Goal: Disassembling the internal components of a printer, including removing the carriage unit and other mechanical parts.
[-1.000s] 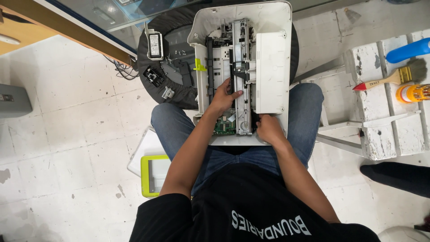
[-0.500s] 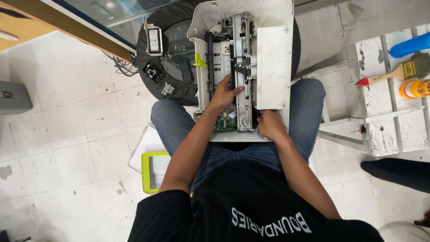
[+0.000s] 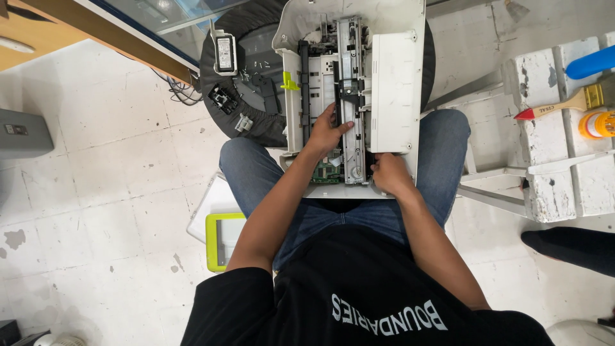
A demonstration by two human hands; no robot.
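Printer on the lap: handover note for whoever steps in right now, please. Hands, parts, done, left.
Left hand: flat on the exposed mechanism of the opened white printer, fingers against the metal rail.
Right hand: at the printer's near right edge, fingers tucked in; grip hidden.
Printer rests across both knees, top cover off, green circuit board exposed.
Removed small parts lie on the round black stool behind.
Done: housing opened.
Left: inner mechanism not yet out.

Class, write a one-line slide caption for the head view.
Seated person's left hand and right hand inside an opened white printer on their lap.
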